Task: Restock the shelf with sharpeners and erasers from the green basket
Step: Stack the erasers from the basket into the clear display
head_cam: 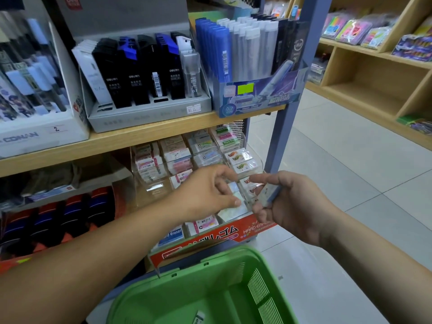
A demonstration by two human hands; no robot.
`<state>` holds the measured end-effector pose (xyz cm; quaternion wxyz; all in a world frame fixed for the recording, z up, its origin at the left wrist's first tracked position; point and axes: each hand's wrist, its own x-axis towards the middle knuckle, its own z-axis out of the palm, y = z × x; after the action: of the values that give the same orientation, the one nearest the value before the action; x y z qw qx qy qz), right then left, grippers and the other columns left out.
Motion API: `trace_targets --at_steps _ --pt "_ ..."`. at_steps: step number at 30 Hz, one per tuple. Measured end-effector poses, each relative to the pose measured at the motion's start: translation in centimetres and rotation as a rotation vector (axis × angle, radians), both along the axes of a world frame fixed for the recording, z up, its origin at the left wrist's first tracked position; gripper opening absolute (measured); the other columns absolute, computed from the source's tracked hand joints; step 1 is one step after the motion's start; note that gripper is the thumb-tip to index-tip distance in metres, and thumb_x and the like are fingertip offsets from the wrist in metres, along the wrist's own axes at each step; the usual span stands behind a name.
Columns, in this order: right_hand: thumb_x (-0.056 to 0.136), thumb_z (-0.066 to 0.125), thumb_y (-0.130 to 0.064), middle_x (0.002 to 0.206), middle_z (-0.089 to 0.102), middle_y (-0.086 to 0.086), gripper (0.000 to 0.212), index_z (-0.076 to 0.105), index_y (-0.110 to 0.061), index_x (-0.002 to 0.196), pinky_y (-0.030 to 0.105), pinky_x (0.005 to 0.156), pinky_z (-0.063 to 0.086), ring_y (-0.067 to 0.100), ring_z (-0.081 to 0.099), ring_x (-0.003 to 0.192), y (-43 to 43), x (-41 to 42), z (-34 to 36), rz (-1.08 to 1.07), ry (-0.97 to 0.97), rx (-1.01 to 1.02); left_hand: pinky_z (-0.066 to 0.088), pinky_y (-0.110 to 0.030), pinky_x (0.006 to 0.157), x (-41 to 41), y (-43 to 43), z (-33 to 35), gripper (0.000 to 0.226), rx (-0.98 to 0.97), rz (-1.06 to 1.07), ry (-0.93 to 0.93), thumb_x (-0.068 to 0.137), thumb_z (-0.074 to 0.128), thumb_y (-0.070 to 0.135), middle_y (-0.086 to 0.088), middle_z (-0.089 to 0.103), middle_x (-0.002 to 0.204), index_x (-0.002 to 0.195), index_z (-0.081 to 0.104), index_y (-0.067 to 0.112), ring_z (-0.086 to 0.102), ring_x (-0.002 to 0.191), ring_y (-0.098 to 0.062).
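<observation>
Lettering stands out on the red carton [236,231] at the shelf's lower edge: "HARD ERASER" in white beside Japanese characters. A blue pack [171,236] just left of it reads "Eraser". Above them the clear acrylic organiser [149,183], split into small glossy compartments, holds stacks of wrapped rectangular erasers [180,157], with green "Hard Eraser" labels at the back right. Your right hand [292,204] curls round a small pale eraser block [268,195] with a blue edge, blurred, just beside the organiser's front right corner. Your left hand [205,192] reaches over the front compartments, thumb and forefinger bent toward each other; whether they pinch anything cannot be told. On the wooden board [140,136] above sit a grey card tray [149,114] of black and blue "deli" lead cases, a blue box [257,99] marked "0.7 mm", and a white box [35,136] printed "CONAN". The green basket [257,288], of slotted plastic, lies below your wrists with one small white packet [198,318] on its floor.
</observation>
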<state>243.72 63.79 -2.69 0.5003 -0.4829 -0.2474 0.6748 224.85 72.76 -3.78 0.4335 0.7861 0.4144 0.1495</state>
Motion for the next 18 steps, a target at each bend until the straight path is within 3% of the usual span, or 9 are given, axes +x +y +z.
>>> trace_targets --at_steps 1,3,6,9,13,15,18 --pt "0.095 0.058 -0.020 0.092 0.076 0.020 0.031 0.063 -0.003 0.120 0.039 0.069 0.057 0.033 0.065 0.075 -0.1 -0.2 0.0 0.001 -0.015 -0.001 0.062 -0.034 0.074 0.3 0.0 -0.5 0.032 0.051 0.006 0.013 0.081 0.088 0.025 0.005 0.073 0.085 0.108 0.070 0.028 0.069 0.074 -0.006" --pt "0.110 0.045 -0.017 0.095 0.074 0.020 0.021 0.062 -0.008 0.119 0.047 0.082 0.064 0.042 0.074 0.090 -0.4 0.0 -0.3 -0.049 -0.061 0.022 0.057 -0.029 0.068 0.6 0.1 -1.0 0.019 0.157 -0.021 0.027 0.082 0.087 0.027 0.008 0.070 0.081 0.096 0.075 0.023 0.064 0.071 -0.002" --pt "0.108 0.051 -0.023 0.104 0.078 0.013 0.025 0.063 -0.010 0.125 0.040 0.076 0.066 0.028 0.079 0.091 -0.7 0.8 -0.5 -0.111 -0.253 0.087 0.051 -0.029 0.067 0.3 0.2 -1.5 0.022 0.323 -0.098 0.126 0.085 0.083 0.039 0.005 0.065 0.088 0.103 0.079 0.027 0.060 0.075 -0.008" --pt "0.106 0.053 -0.034 0.110 0.079 0.004 0.031 0.070 -0.014 0.122 0.030 0.069 0.064 0.019 0.078 0.091 -1.0 1.3 -0.3 -0.114 -0.360 0.125 0.053 -0.032 0.074 -0.4 0.0 -2.0 0.038 0.317 -0.162 0.173 0.087 0.079 0.046 0.008 0.061 0.092 0.120 0.077 0.027 0.059 0.081 -0.007" --pt "0.105 0.055 -0.030 0.110 0.079 0.008 0.030 0.073 -0.012 0.122 0.052 0.093 0.061 0.029 0.077 0.101 -1.1 1.2 -0.4 -0.150 -0.295 0.118 0.050 -0.028 0.076 -0.4 -0.9 -2.1 0.037 0.356 -0.148 0.168 0.087 0.080 0.042 0.014 0.062 0.094 0.120 0.073 0.028 0.057 0.085 0.000" --pt "0.104 0.057 -0.028 0.107 0.080 0.010 0.028 0.074 -0.011 0.119 0.049 0.086 0.064 0.029 0.077 0.097 -1.1 1.0 -0.4 -0.156 -0.305 0.125 0.051 -0.025 0.075 -0.3 -0.9 -2.0 0.025 0.322 -0.045 0.105 0.086 0.083 0.039 0.016 0.063 0.091 0.108 0.072 0.032 0.058 0.084 0.004" --pt "0.098 0.068 -0.021 0.094 0.080 0.008 0.020 0.077 -0.008 0.111 0.026 0.055 0.058 0.017 0.075 0.070 -0.9 0.9 -0.5 -0.196 -0.363 0.152 0.055 -0.025 0.073 -0.3 -0.1 -1.7 0.023 0.298 0.096 0.029 0.081 0.086 0.040 0.017 0.065 0.087 0.096 0.069 0.035 0.059 0.080 0.004"
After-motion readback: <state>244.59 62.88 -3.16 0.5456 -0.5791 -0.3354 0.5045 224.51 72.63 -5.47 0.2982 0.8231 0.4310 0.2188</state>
